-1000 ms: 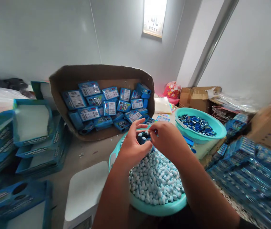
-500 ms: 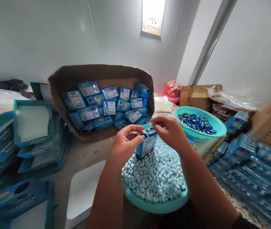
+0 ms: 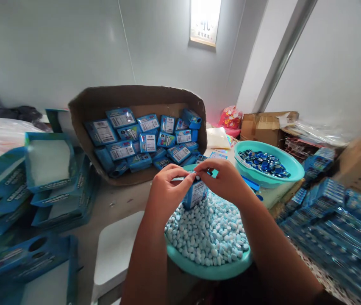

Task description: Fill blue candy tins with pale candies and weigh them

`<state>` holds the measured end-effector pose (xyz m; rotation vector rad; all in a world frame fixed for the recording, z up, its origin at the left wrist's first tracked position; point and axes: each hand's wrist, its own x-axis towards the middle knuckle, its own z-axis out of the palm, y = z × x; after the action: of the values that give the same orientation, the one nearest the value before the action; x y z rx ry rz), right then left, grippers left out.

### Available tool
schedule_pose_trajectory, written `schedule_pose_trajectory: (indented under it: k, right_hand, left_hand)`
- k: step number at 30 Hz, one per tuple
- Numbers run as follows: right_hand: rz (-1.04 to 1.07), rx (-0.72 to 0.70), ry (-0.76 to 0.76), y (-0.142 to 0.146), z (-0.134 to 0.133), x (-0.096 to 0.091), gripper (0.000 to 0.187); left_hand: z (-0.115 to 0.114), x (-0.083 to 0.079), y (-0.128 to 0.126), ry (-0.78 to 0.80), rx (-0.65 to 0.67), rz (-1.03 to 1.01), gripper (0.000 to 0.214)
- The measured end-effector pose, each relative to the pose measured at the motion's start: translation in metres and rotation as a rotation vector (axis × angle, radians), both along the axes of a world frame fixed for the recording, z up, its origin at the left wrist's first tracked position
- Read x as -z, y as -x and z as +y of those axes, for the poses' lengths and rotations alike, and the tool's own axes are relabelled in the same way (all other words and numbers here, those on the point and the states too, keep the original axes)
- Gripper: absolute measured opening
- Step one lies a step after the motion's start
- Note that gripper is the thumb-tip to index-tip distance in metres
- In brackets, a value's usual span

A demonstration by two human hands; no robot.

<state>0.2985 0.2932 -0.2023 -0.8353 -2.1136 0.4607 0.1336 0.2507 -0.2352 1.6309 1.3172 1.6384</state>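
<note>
A small blue candy box [image 3: 196,194] stands upright on a heap of pale blue and white candies [image 3: 212,237], which fills a turquoise basin [image 3: 212,273]. At the left of its top edge, my left hand [image 3: 173,186] is closed, thumb and fingertips pinching the box. My right hand [image 3: 221,177] is closed from the other side, its fingertips pinched at the same top edge, close against the left ones. A few white candies show at the top of the box, between the fingers. The fingers partly cover the box's opening.
Behind is a tilted carton [image 3: 136,94] of blue candy boxes. A second turquoise basin [image 3: 272,180] with shiny blue pieces stands right. Display trays [image 3: 51,163] are stacked left, near a white flat-topped object [image 3: 117,241]. Wrapped blue packs [image 3: 333,237] lie far right.
My right hand has moved down and left, bringing its fingertips against the left hand's at the box top. The box top is more covered now. The view has shifted slightly.
</note>
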Motion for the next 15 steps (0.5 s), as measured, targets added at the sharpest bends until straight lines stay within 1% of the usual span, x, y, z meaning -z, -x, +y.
schedule_pose_trajectory:
  k: [1, 3, 6, 9, 12, 15]
  right_hand:
    - [0.008, -0.009, -0.004, 0.001, -0.001, 0.0, 0.018]
    - [0.019, -0.023, -0.015, 0.002, -0.003, 0.001, 0.017]
    - [0.024, -0.026, -0.011, 0.002, -0.004, 0.003, 0.015]
    - [0.014, 0.002, 0.005, 0.0, -0.002, 0.007, 0.014]
    - [-0.01, 0.02, 0.004, -0.002, 0.0, 0.01, 0.015]
    - [-0.004, 0.029, -0.016, -0.003, 0.001, 0.01, 0.017]
  left_hand:
    - [0.0, 0.0, -0.001, -0.046, -0.006, 0.037, 0.016]
    - [0.0, 0.0, -0.004, -0.088, -0.024, 0.075, 0.017]
    - [0.0, 0.001, -0.008, -0.125, -0.082, 0.038, 0.017]
    - [-0.002, 0.003, -0.008, -0.17, -0.136, 0.013, 0.016]
    - [-0.004, 0.004, -0.007, -0.187, -0.073, 0.053, 0.01]
    - [-0.005, 0.004, -0.006, -0.168, -0.043, 0.074, 0.01]
